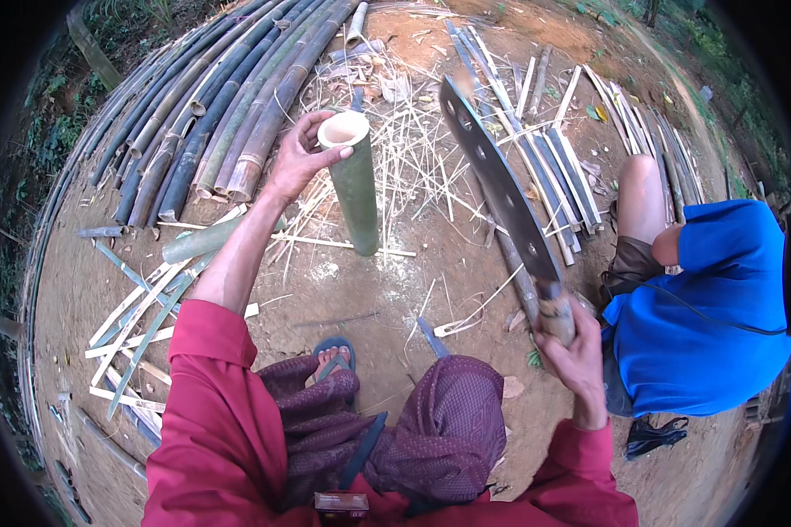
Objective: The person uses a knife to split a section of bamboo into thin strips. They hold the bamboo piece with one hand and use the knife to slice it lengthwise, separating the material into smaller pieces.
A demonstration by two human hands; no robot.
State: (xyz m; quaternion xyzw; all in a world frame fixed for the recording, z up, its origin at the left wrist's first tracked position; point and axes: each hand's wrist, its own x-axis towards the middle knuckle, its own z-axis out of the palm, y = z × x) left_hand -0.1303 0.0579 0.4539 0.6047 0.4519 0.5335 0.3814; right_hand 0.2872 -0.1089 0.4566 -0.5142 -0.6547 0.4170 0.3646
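Observation:
My left hand (305,158) is closed round the upper rim of a green bamboo section (356,198), which stands upright on the dirt with its hollow, pale cut end facing up. In my right hand (576,356) is the wooden handle of a machete (505,180). Its long dark blade, with a row of holes along it, points up and away, to the right of the bamboo and apart from it. Pale shavings and dust lie on the ground round the bamboo's foot.
Long bamboo poles (255,145) lie stacked at the far left. Split strips (154,307) and another green section (204,240) rest at near left. Split lengths (571,180) lie at far right. A person in a blue shirt (703,325) sits close on my right.

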